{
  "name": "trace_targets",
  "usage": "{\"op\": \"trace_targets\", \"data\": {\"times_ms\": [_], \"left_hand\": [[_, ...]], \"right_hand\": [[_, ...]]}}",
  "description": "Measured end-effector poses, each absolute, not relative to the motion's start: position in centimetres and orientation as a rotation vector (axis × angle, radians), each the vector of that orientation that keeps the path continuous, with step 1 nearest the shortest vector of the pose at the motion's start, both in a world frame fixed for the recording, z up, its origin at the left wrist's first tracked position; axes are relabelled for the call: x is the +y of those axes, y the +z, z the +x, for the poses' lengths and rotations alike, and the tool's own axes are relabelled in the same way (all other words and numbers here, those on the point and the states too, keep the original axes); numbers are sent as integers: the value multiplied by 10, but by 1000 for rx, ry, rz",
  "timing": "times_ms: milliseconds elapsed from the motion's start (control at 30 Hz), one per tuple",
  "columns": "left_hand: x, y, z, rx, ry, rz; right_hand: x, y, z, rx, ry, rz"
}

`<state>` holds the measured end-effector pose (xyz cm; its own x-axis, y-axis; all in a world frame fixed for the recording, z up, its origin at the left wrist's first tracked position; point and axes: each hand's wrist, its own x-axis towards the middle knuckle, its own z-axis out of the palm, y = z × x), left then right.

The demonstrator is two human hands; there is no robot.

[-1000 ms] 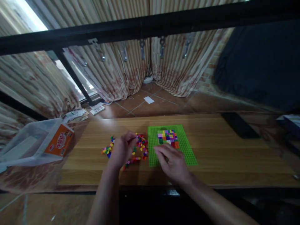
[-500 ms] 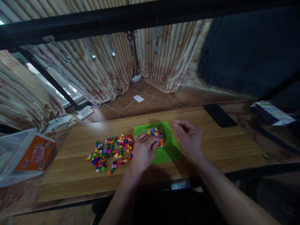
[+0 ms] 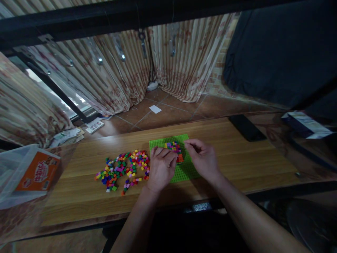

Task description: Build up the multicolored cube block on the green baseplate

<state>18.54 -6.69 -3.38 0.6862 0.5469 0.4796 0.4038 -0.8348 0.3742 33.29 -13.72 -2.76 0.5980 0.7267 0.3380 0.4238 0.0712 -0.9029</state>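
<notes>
A green studded baseplate lies on the wooden table in front of me. Small bricks in mixed colours form a tight block on it, with orange ones at the near right corner. My left hand is over the plate's left part, thumb and fingers pinched together beside the block, covering some of it. My right hand hovers by the plate's right edge, its thumb and forefinger closed. Whatever either pinch holds is too small or hidden to make out. Left of the plate spreads a loose pile of small coloured bricks.
A black phone lies at the table's back right, with a blue-and-white packet beyond. At the far left stands a clear plastic bin with an orange label. A dark bar with hanging utensils crosses above the table.
My right hand has moved left, closer to the brick block and over the plate's right side. My left hand stays almost in place, still pinched. The view has shifted slightly.
</notes>
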Motion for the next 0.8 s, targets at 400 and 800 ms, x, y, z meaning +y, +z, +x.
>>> {"op": "trace_targets", "data": {"times_ms": [400, 800], "left_hand": [[-73, -43, 192, 993, 1016, 2408], [-74, -37, 193, 1056, 950, 2305]], "right_hand": [[-129, -48, 327, -1007, 595, -1754], [-123, -54, 326, -996, 605, -1737]]}}
